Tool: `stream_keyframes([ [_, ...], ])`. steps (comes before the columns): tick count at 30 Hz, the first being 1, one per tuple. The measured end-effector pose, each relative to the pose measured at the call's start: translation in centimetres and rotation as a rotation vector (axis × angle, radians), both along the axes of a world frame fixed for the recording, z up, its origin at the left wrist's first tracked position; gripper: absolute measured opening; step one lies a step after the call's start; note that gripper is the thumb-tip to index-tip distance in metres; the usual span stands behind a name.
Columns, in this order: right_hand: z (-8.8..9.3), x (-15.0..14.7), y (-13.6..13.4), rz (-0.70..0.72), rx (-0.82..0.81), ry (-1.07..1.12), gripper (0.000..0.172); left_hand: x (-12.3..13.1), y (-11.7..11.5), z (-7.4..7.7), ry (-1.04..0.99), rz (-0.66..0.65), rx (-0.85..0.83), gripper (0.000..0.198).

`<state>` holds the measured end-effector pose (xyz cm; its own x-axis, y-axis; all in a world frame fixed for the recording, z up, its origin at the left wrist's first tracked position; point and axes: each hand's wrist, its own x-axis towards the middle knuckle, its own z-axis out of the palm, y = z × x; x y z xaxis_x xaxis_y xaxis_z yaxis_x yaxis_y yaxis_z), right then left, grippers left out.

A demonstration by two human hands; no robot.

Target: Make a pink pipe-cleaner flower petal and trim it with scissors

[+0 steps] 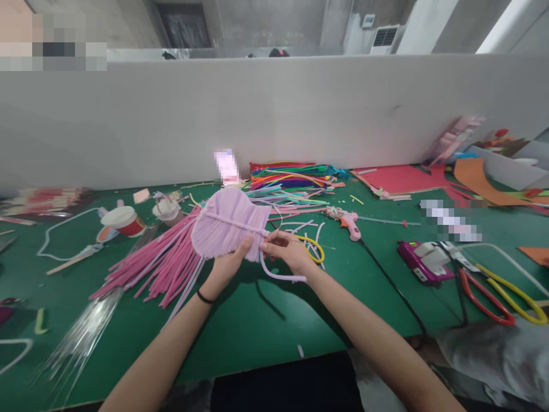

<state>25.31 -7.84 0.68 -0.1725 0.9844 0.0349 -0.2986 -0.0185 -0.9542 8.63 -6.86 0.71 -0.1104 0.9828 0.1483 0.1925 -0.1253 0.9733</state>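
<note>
A fan-shaped piece of lilac pipe cleaners (pixel 229 206), packed side by side with one strand running across them, is held up over the table. My left hand (pixel 231 264) grips its lower edge, with the thumb on top. At the right end, my right hand (pixel 288 252) pinches the piece's edge near the crossing strand; the fingertips partly hide what they hold. A lilac pipe cleaner tail (pixel 281 277) curves down below the right hand. A bundle of pink pipe cleaners (pixel 171 269) lies left of my left hand. Just behind my right hand are yellow scissor handles (pixel 319 250).
Coloured pipe cleaners (pixel 291 176) lie along the grey partition (pixel 274 109). A pink glue gun (pixel 352 224) trails a black cord. Right are a purple power strip (pixel 414 263) and red-and-yellow scissors (pixel 489 297); left, a paper cup (pixel 128 222). Another person's sleeve (pixel 493 357) shows lower right.
</note>
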Motion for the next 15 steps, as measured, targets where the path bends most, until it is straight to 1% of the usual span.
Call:
stream_keyframes([
  [5, -0.6, -0.7, -0.3, 0.049, -0.003, -0.056, 0.033, -0.2, 0.4, -0.7, -0.014, 0.029, 0.054, 0.045],
  [10, -0.9, -1.2, -0.5, 0.099, -0.075, -0.061, 0.038, -0.2, 0.3, -0.4, 0.023, 0.083, 0.017, 0.04],
  [15, -0.7, -1.2, -0.8, 0.148, -0.084, -0.071, 0.037, -0.1, 0.3, -0.2, 0.043, 0.097, 0.031, 0.031],
])
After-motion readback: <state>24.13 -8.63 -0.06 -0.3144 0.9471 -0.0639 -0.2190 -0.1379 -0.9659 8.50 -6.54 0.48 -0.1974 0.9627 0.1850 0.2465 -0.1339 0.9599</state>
